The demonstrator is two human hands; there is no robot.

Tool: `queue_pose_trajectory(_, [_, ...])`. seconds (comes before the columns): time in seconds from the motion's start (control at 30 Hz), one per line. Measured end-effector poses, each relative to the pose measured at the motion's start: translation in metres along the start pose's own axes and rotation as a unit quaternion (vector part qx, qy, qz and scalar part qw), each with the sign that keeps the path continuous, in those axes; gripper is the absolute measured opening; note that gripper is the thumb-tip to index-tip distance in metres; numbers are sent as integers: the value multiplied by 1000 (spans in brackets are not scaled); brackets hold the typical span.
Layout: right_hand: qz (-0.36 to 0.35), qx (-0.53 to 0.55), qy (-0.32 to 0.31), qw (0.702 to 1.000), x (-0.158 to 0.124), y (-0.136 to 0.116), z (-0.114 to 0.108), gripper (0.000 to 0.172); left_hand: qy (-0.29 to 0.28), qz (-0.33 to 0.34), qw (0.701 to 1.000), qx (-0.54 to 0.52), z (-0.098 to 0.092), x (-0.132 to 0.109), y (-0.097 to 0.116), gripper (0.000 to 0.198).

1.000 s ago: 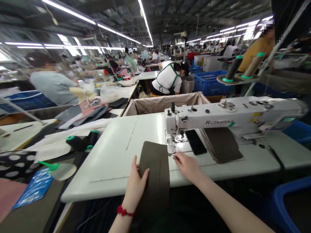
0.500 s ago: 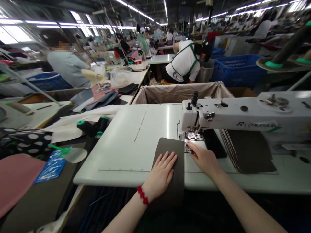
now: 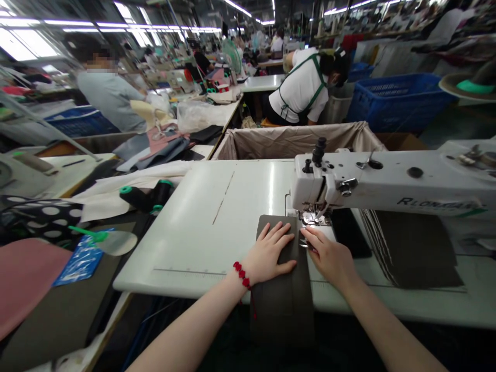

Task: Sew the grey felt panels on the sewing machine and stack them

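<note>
My left hand (image 3: 267, 253) lies with fingers spread on a dark olive-grey fabric piece (image 3: 282, 299), which hangs over the front edge of the sewing table. My right hand (image 3: 331, 258) is closed around small metal thread snips (image 3: 305, 244), their pointed blades showing at the fabric's right edge. Just beyond both hands is the sewing machine (image 3: 356, 175), with its presser foot and needle plate (image 3: 315, 217) above my right fingertips. A stack of similar dark fabric pieces (image 3: 418, 253) lies right of my right hand. The grip on the snips is partly hidden by my fingers.
A black flat object (image 3: 351, 235) lies beside the stack. Black thread cones (image 3: 147, 196) and a blue packet (image 3: 83, 261) are at the left. A cloth-lined bin (image 3: 298, 142) stands behind the table. A person in a green-strapped apron (image 3: 300, 90) bends over beyond it.
The fabric piece has shifted right, closer to the machine, and more of its length shows. My left hand has spread its thumb outward. Snip blades now show at my right fingers. The view has turned slightly.
</note>
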State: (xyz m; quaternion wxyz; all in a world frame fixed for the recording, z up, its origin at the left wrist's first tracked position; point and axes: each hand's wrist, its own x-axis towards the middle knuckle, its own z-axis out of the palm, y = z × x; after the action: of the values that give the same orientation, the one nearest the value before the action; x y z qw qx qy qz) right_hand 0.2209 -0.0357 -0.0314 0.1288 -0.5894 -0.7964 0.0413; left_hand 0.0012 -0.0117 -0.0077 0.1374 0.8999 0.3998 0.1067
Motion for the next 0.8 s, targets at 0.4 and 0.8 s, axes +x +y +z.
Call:
queue_pose_trajectory(0.4, [-5,19,10,1000,1,1,0,50,-32,37,999,-11,-9,6,-6,73])
queue_pose_trajectory(0.8, [-11,19,5,1000,1,3,3,52,-24,40,999,-8,-7,6,-6,77])
